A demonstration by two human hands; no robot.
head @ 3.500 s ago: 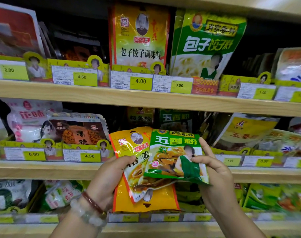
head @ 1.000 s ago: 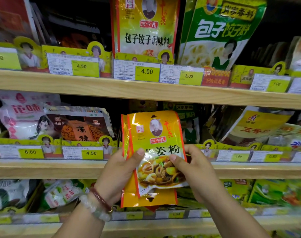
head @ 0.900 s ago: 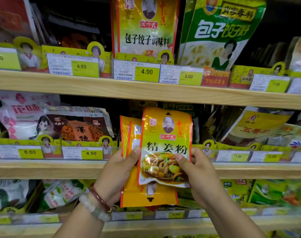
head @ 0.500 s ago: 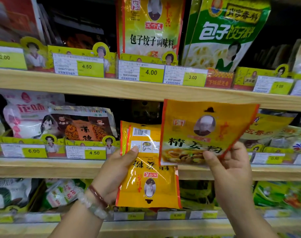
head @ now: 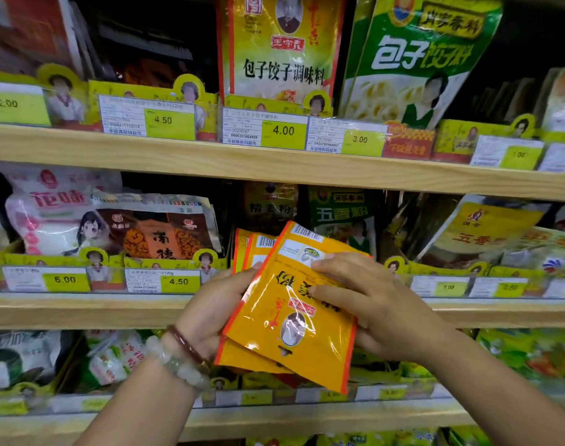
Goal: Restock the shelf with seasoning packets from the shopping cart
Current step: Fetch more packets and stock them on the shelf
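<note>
Upside-down, orange packets (head: pixel 294 320) between left hand (head: pixel 210 312), right hand (head: pixel 368 304)

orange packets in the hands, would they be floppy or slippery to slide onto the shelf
The orange packets look thin and flat, so probably light and bendy rather than stiff. Their glossy film shows glare, so they may slip against each other; they are already fanned apart between the left hand and right hand. Stood upright, they may slump.

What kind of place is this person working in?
Most likely a grocery shop aisle. Wooden shelves carry rows of packaged seasonings, and printed price tags line the shelf edges. The left hand and right hand hold orange packets like stock being put out.
</note>
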